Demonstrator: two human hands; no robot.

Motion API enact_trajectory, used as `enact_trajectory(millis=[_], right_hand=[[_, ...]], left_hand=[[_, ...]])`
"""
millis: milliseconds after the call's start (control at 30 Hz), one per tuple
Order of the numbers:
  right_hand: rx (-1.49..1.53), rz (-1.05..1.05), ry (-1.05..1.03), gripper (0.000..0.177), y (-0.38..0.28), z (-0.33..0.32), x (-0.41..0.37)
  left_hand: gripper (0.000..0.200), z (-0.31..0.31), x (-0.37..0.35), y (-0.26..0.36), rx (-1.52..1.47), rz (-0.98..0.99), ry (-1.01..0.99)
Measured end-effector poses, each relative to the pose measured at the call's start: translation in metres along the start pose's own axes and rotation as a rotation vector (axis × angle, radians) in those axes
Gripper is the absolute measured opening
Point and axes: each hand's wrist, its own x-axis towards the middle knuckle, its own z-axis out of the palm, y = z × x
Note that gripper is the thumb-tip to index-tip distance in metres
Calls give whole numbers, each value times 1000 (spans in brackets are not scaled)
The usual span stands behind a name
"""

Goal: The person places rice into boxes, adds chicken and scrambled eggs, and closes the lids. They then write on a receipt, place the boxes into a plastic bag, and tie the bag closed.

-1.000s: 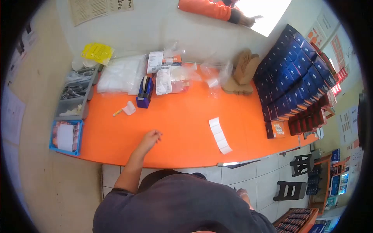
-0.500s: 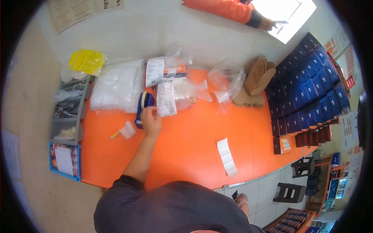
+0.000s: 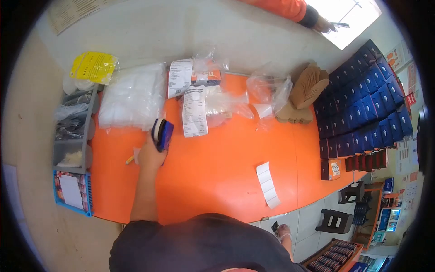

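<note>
My left hand (image 3: 151,153) grips the near end of a blue tape dispenser (image 3: 164,135), which stands tilted on the orange table with its tape roll showing. Part of a small pale piece with a yellow end (image 3: 130,159) lies just left of that hand. My right hand (image 3: 284,232), in a clear plastic glove, hangs low beyond the table's front edge. Its fingers look curled beside a small dark thing (image 3: 274,226) that I cannot make out. Two printed receipts (image 3: 195,111) lie on clear plastic bags (image 3: 222,105) behind the dispenser.
A strip of white labels (image 3: 268,185) lies on the orange table (image 3: 217,177). Clear bags (image 3: 132,97), grey bins (image 3: 70,143) and a blue basket (image 3: 72,192) line the left. Brown cardboard pieces (image 3: 308,86) and stacked blue boxes (image 3: 362,104) stand right. Another person's sleeve (image 3: 285,8) reaches in above.
My left hand has moved left and round to the near side of the tape dispenser, which is now turned and slightly nearer. My right hand stays low. The other person's arm appears farther right.
</note>
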Motion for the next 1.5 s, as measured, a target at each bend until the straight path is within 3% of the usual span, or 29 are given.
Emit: enact_trajectory(millis=[167,267,367,433,500,633,700,833,1033,1100,1133,1233,1300,1367,1433,1500], right_hand=[[78,-19,15,23,11,4,15],[44,-33,-51,22,13,13,22],[159,-9,-47,22,7,15,12],[165,-32,-43,21,9,19,10],[36,-110,-66,20,11,24,16],[95,-51,-9,20,30,37,38],[281,48,-23,21,-3,-9,-9],[215,33,33,18,-7,-23,-32],[-32,-29,-149,23,25,22,-15],[-249,-139,-199,25,31,36,8],[-148,-105,-180,26,15,22,1],[43,-46,-115,27,-13,-5,-12],[11,-79,-59,27,-12,-1,5],[49,-92,-44,27,-20,-11,-1],[10,-142,-38,28,-22,-7,7],[-110,-224,-51,29,-7,18,32]], left_hand=[[76,-16,-22,-38,32,42,104],[85,-21,-21,-56,30,-121,42],[93,-43,-21,-43,181,25,164],[87,-49,1,-16,109,319,401],[72,-53,40,28,28,572,485],[65,-25,137,109,-64,730,418],[68,0,178,128,-35,623,375],[72,34,167,140,239,399,161],[69,37,169,134,152,420,164],[61,38,171,119,70,504,166],[57,42,171,110,28,553,167],[48,60,148,70,-558,657,90],[44,81,114,38,-877,414,-104],[47,167,99,-37,-672,390,-28],[52,100,-6,0,260,483,72],[56,108,-36,-7,209,515,67]])
